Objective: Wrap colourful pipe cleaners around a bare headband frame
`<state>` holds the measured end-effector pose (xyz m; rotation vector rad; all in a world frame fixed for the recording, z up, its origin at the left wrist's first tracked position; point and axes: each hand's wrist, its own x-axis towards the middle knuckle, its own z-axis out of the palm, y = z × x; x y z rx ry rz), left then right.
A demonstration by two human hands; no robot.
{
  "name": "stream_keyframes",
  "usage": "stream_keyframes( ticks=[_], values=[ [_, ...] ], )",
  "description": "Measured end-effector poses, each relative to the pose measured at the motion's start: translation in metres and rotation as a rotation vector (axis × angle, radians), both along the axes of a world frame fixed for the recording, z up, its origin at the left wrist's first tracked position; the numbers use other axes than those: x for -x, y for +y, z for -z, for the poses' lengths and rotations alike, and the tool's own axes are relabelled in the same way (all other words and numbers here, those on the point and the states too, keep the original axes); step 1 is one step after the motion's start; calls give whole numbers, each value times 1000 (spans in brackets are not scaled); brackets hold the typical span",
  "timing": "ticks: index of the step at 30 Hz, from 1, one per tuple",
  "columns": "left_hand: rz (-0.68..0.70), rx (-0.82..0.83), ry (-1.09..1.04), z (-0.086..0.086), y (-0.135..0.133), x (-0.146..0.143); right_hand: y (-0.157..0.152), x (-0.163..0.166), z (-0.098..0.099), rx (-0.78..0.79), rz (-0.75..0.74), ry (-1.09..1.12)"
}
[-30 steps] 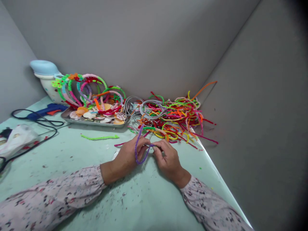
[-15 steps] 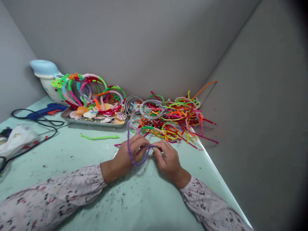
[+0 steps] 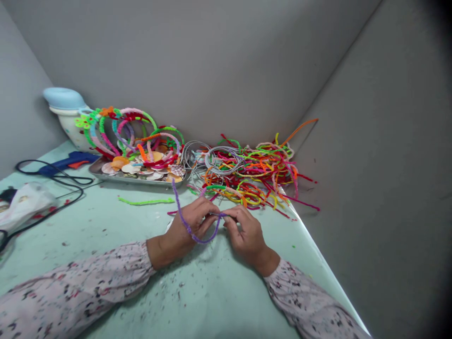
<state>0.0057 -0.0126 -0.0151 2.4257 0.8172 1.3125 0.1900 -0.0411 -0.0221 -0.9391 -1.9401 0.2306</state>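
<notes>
A purple pipe cleaner (image 3: 186, 225) runs between my two hands over the middle of the table. One end is pinched at the fingertips, and the rest loops below and curls up past the back of my left hand (image 3: 190, 223), its free tip pointing upward. My left hand is closed, thumb and fingers pinching near the twisted part. Close beside it, my right hand (image 3: 247, 235) is also closed, its thumb and forefinger on the same purple end. What else lies within the pinch is too small to make out.
Behind my hands lie a heap of colourful pipe cleaners (image 3: 261, 169) and coiled grey wire (image 3: 222, 160). A metal tray (image 3: 137, 180) holds shells and wrapped hoops. Leftward are a blue glue gun (image 3: 67, 162), its black cord, a blue-lidded bottle (image 3: 68, 113), a plastic bag (image 3: 30, 202) and a green pipe cleaner (image 3: 146, 201).
The free end of the purple pipe cleaner has swung left, away from my fingertips. Both hands hold nearly the same place and grip.
</notes>
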Motion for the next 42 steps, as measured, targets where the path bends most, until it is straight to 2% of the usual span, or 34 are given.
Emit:
stream_keyframes(
  ticks=[13, 25, 42],
  values=[
    [2, 34, 12, -1, -2, 2, 2, -1, 0, -13, 5, -27],
    [-30, 222, -31, -6, -9, 0, 3, -1, 0, -31, 8, -57],
    [-62, 290, -74, -5, -8, -2, 4, -3, 2, -45, 5, -77]
  ],
)
